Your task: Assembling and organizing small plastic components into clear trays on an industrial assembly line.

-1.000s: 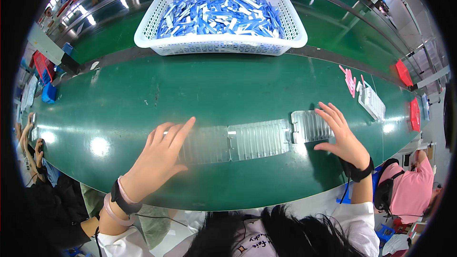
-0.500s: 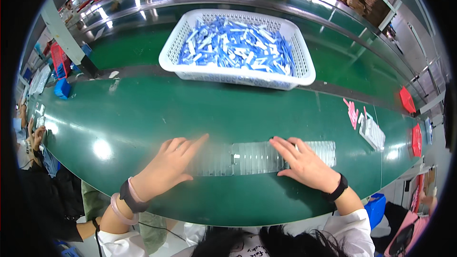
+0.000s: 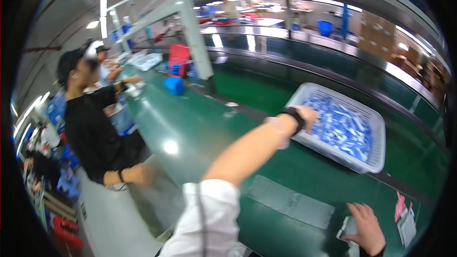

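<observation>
My left arm stretches across the table, and my left hand (image 3: 307, 117) is at the near left edge of a white perforated basket (image 3: 378, 154). Blue and white small slim pieces (image 3: 335, 126) fill the basket. The left fingers are blurred and partly hidden, so their grip does not show. On the green table below lies a clear ribbed plastic tray (image 3: 290, 202), flat and bare. My right hand (image 3: 365, 228) rests beyond its right end, fingers spread. The right thumb lies over a small pale-edged flat item (image 3: 346, 228) that I cannot make out.
Pink gloves (image 3: 400, 204) and a grey-white flat piece (image 3: 406, 227) lie at the right. A blue box (image 3: 173, 85) and red crate (image 3: 179, 59) stand near a pale post (image 3: 190, 28). A co-worker in black (image 3: 93, 119) is at the table's left side.
The view has swung left and up. My left hand has left the clear tray and reached forward to the basket. My right hand has come off the tray to its right.
</observation>
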{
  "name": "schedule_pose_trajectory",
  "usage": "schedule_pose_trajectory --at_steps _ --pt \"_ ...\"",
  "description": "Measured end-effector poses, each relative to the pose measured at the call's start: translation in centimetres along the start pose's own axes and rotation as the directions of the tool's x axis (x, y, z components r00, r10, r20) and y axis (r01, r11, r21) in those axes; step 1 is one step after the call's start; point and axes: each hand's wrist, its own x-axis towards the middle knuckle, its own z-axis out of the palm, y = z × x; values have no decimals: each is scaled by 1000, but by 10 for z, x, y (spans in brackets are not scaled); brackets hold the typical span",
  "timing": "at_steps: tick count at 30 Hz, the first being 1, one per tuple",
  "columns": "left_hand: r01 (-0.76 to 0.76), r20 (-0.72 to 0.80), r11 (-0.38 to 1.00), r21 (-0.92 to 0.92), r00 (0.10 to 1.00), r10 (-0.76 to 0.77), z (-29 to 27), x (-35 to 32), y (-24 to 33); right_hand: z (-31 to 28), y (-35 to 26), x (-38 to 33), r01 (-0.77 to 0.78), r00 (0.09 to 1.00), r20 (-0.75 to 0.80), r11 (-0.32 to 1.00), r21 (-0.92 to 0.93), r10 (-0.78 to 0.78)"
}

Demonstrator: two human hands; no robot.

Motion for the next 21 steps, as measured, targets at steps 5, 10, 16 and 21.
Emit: schedule_pose_trajectory --at_steps 5,10,16,21 --pt "106 -32 994 38 994 -105 23 17 -21 12 11 7 -238 957 158 970 -46 242" --pt "4 -165 1000 -12 986 -6 26 11 -25 20 8 16 -158 973 177 987 21 151" --pt "-73 -293 997 38 953 81 33 3 -15 23 -18 28 141 986 -93 990 12 -139" --pt "-113 -367 973 200 912 182 34 3 -6 29 -30 27 109 987 -116 992 -62 -115"
